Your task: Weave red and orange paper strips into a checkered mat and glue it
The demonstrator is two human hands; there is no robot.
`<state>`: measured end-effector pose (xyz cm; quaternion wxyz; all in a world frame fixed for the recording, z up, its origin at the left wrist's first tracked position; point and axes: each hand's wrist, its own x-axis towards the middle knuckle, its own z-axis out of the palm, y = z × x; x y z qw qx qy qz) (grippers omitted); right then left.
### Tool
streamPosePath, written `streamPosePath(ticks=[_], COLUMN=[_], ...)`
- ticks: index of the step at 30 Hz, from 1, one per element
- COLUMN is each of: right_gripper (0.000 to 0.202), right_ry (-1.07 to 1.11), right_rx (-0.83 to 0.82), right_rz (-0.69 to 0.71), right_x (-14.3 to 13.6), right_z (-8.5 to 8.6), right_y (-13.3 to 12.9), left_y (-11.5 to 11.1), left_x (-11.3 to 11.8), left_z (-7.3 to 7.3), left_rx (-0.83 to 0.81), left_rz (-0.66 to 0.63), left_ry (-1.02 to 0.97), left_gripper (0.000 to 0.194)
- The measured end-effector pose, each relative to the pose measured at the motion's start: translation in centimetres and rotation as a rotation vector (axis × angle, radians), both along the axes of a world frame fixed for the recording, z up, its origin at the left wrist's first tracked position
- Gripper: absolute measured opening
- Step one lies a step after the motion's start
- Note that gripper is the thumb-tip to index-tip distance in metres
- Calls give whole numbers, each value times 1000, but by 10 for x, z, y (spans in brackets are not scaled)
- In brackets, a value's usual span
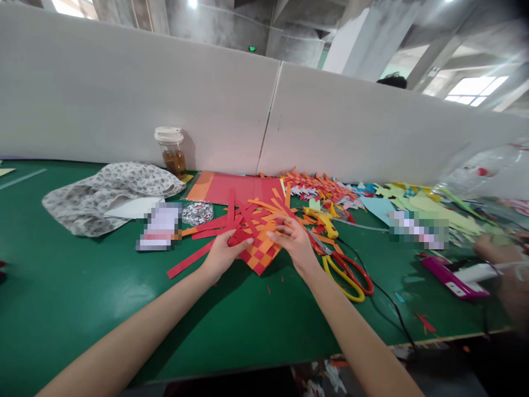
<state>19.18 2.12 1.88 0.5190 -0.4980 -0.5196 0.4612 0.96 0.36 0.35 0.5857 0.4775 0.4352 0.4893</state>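
Between my hands is a piece of woven paper [260, 256], a red and orange checkerboard with loose strip ends fanning out at its far side. My left hand [225, 251] pinches its left edge, thumb on top. On the right side, my right hand [291, 240] has its thumb at the weave and its fingers bent over the strips; the fingers look partly spread. Loose red paper strips [190, 259] stick out to the left. Scissors [345, 275] with red and yellow handles lie by my right wrist, near a yellow glue gun [326, 223].
Behind stand a lidded cup [171, 151] and a white partition [165, 99]. Red card sheets [235, 188] and cut paper pieces [318, 184] lie at the back. A patterned cloth [95, 198] is at left. A co-worker's hand [500, 253] is at right, near a purple power strip [454, 278].
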Motion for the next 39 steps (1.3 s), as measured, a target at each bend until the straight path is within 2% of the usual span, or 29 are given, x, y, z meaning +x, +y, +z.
streamPosePath(ticks=[2, 6, 8, 11, 14, 20, 26, 29, 33, 39], right_gripper=[66, 71, 70, 62, 53, 42, 23, 7, 15, 23], right_ry=[62, 95, 62, -32, -120, -136, -185, -315, -600, -756], right_rx=[-63, -133, -73, 74, 172, 181, 198, 296, 487, 620], right_rz=[13, 150, 125, 35, 53, 108, 19, 14, 23, 31], right_x=[-2, -4, -4, -1, 0, -4, -1, 4, 8, 10], right_z=[1, -1, -2, -2, 0, -6, -4, -2, -4, -9], right_y=[0, -1, -1, -1, -3, -4, -3, -3, -4, -3], left_y=[1, 6, 7, 6, 5, 12, 15, 15, 17, 18], left_x=[0, -2, -3, -3, -3, -6, -12, -11, -9, -9], left_z=[0, -3, -4, -6, -8, -14, -13, -15, -19, -18], left_rx=[-41, -64, -24, 78, 194, 294, 312, 320, 272, 264], left_rz=[57, 109, 86, 44, 30, 52, 129, 157, 122, 86], left_ry=[-30, -124, -116, 24, 158, 169, 273, 263, 167, 135], left_gripper=[35, 36, 34, 29, 26, 22, 22, 30, 43, 43])
